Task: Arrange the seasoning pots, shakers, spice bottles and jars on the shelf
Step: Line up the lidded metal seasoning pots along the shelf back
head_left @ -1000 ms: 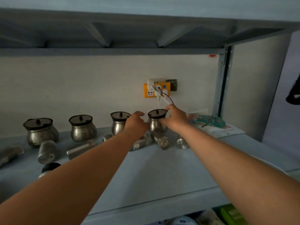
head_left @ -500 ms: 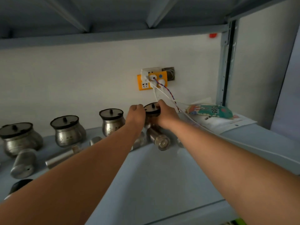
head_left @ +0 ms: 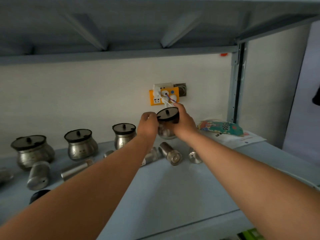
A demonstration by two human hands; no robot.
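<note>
Both my hands hold a steel seasoning pot (head_left: 166,132) with a dark lid (head_left: 167,114), lifted and tilted just above the grey shelf (head_left: 173,191) near the back wall. My left hand (head_left: 148,126) grips its left side at the lid's rim. My right hand (head_left: 184,121) wraps the right side. Three more lidded pots stand in a row to the left: one (head_left: 123,135), another (head_left: 80,144) and a third (head_left: 31,151). Several steel shakers lie on their sides in front, among them one (head_left: 170,154) and another (head_left: 37,175).
A yellow wall socket (head_left: 163,96) with white plugs and cables sits right behind the held pot. A printed packet on papers (head_left: 223,129) lies at the shelf's right end, beside the metal upright (head_left: 236,84). The shelf above (head_left: 155,28) hangs low overhead.
My hands closed around the rightmost pot and lifted it off the shelf, tilting its lid towards me. The view has shifted slightly.
</note>
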